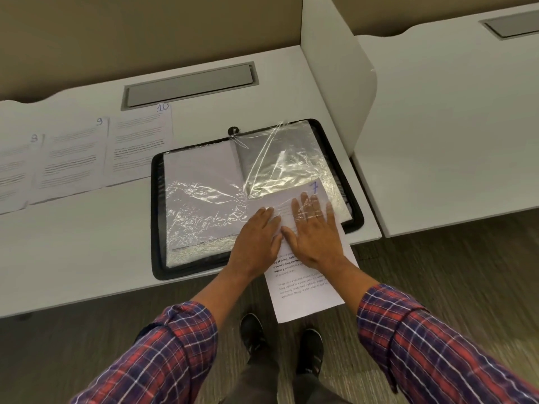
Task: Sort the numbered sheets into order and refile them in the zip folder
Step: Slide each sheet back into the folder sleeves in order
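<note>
**A:** Where is sheet 7 [303, 293]?

**B:** Half inside the zip folder [156, 217], which lies open at the near right corner of the desk [87, 243]. Its top sits under a clear sleeve [277, 158], and its lower half hangs off the near edge.

**A:** And the grip?

**B:** No closed grip at all. The left hand [258, 231] and right hand [313, 231] lie flat on the sheet, fingers straight, pressing, with nothing pinched. The right fingers look to be under the film (it glints over them).

**A:** How will it handle?

**B:** It's light, floppy paper, and the film is thin and crinkled — probably clingy. I'd judge the sheet buckles if shoved from its tail. Better to hold both long edges near the sleeve mouth and feed it in.

**A:** Which way does it point?

**B:** The long axis runs from the near edge toward the far edge, leaning slightly right, with the "7" corner leading. Sheets 8 [11, 176], 9 [70, 158] and 10 [137, 141] lie in a row toward the left edge.
</note>
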Motion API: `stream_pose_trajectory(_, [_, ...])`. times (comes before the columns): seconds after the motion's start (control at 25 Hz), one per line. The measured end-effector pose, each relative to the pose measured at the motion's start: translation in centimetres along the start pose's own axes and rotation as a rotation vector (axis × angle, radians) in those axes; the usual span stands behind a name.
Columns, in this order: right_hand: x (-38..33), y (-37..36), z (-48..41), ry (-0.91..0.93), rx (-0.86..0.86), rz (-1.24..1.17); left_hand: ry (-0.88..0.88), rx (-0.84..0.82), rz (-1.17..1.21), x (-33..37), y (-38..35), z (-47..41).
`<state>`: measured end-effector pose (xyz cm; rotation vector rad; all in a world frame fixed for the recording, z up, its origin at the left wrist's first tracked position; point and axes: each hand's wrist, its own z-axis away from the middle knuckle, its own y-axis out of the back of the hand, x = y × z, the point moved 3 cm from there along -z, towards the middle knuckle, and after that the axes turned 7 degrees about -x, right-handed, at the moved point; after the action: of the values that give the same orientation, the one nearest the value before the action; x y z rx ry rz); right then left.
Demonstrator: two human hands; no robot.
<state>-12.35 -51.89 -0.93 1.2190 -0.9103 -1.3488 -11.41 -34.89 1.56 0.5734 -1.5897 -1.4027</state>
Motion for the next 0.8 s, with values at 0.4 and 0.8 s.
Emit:
stream_pose_trajectory(0.4, [3.7, 1.0, 7.0, -0.243, 0.567, -0.459, -0.002, -0.047, 0.033, 0.8, -0.3, -1.1])
stream_pose_trajectory(0.8, [4.8, -3.5, 16.3, -0.86, 0.309, -1.678, 0.001, -0.071, 0.069, 1.6, -0.2, -1.1])
